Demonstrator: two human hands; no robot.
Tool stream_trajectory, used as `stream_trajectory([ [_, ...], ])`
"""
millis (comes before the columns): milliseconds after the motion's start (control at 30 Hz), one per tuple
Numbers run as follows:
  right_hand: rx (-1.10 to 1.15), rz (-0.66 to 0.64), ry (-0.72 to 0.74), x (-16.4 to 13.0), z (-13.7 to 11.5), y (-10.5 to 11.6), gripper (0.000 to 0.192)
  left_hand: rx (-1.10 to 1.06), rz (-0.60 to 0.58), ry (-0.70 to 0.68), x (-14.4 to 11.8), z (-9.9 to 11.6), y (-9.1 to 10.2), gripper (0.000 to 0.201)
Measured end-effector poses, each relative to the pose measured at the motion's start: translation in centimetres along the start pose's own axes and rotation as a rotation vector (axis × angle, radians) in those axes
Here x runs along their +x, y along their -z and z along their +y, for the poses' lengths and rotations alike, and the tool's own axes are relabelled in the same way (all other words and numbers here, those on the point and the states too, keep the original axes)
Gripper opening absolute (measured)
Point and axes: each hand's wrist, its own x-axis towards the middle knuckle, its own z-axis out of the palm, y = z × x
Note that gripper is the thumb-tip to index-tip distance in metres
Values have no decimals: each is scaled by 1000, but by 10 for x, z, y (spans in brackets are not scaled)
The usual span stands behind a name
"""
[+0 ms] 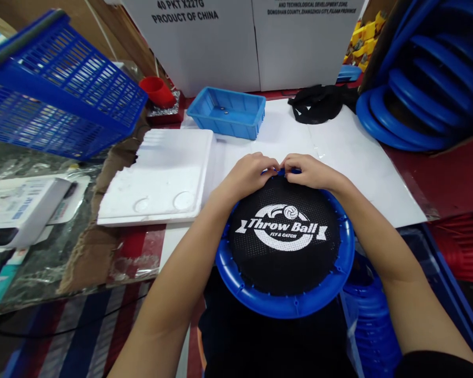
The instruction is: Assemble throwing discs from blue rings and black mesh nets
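Note:
A round throw-ball racket [287,305] with a blue plastic ring and a black mesh printed "Throw Ball" lies in front of my body, its near side over my lap. My left hand [256,170] grips the far edge of the ring, fingers curled over it. Right beside it, my right hand [305,170] is closed on the same edge, thumbs and fingertips nearly meeting where mesh and ring join. What the fingertips pinch there is partly hidden. Beyond the hands, a heap of black mesh pieces [319,105] rests on the white sheet [339,152].
A light-blue tray [228,113] holds a few tiny parts. Left of it are a white foam slab [161,178], a red cup [157,92] and a tilted blue basket [63,89]. Blue rings [402,110] fill a box at right; more blue rings [372,325] stack below. White cartons [220,47] stand behind.

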Motion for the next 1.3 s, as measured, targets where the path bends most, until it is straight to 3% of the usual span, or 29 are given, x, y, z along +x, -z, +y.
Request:
stream_trajectory([
  [267, 44, -7, -19, 0, 3, 1, 5, 157, -21, -78, 0, 2, -1, 24],
  [567, 115, -33, -43, -2, 3, 6, 12, -113, -43, -37, -8, -1, 3, 24],
  [700, 148, -100, -84, -8, 1, 19, 17, -132, -18, -77, -13, 6, 10, 23],
  [900, 80, -215, -164, -29, -9, 49, 29, -99, -111, -150, -12, 6, 6, 21],
  [1067, 17, -228, -156, -32, -9, 50, 27, 18, -131, -46, -12, 8, 4, 20],
  [1200, 12, -187, -122, -27, -10, 40, 22, 18, -127, 99, -15, 11, 10, 26],
  [1300, 47, -168, -74, -23, -11, 33, 18, 24, -179, 126, -18, 13, 18, 21],
])
